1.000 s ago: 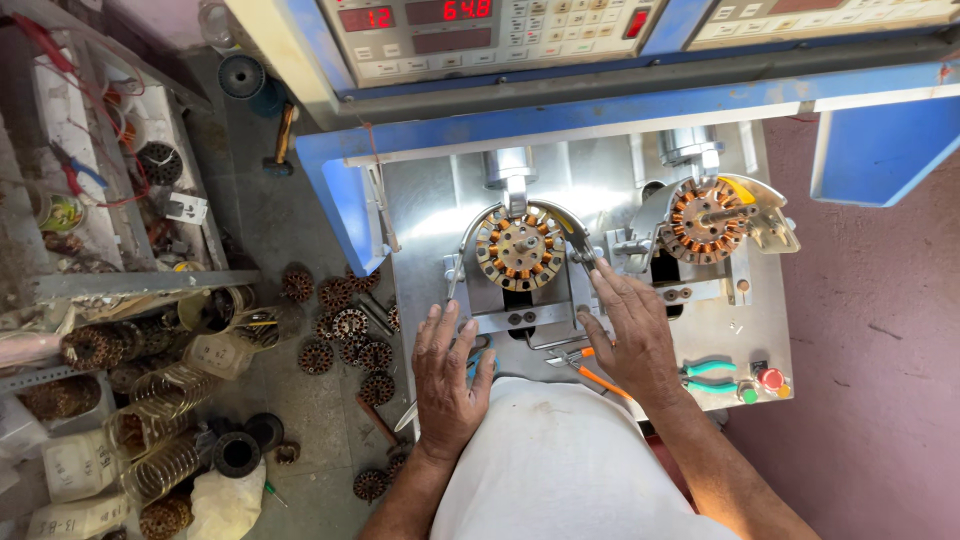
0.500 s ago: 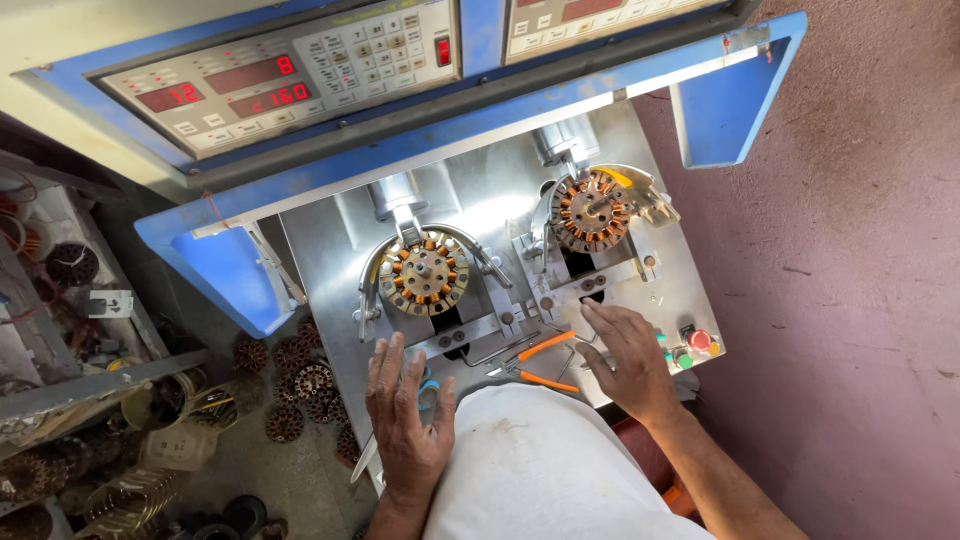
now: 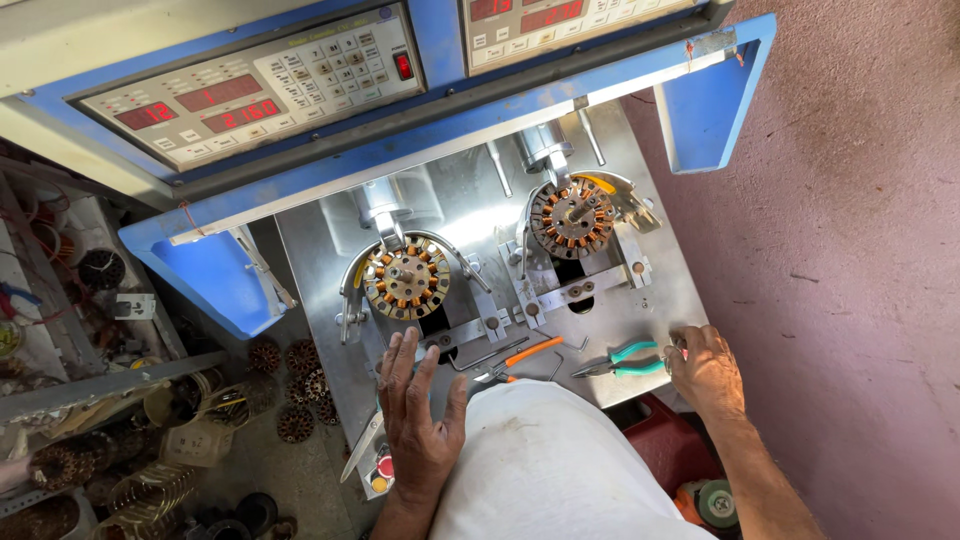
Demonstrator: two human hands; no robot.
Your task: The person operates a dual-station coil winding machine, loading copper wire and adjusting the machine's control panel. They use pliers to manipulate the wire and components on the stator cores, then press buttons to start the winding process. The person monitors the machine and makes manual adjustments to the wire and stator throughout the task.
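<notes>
My left hand (image 3: pixel 420 425) lies flat on the steel work plate (image 3: pixel 320 260), fingers spread, just below the left wound stator (image 3: pixel 405 282), and holds nothing. My right hand (image 3: pixel 706 372) rests with bent fingers on the plate's right front corner, beside teal-handled pliers (image 3: pixel 625 360); nothing shows in it. A second stator with copper coils (image 3: pixel 572 217) sits in the right fixture. Orange-handled cutters (image 3: pixel 522 355) lie between my hands. A white cloth over my lap (image 3: pixel 560 470) hides the plate's front edge.
A blue-framed control panel with red displays and keypads (image 3: pixel 260 90) hangs over the plate, with blue side guards (image 3: pixel 205 285) (image 3: pixel 715 95). Several loose stators (image 3: pixel 295 385) and coil parts lie on the floor at the left. A red box (image 3: pixel 665 440) sits at the lower right.
My right hand has moved from the middle near the orange-handled cutters to the right front corner, past the teal pliers. My left hand stays flat. The view has shifted.
</notes>
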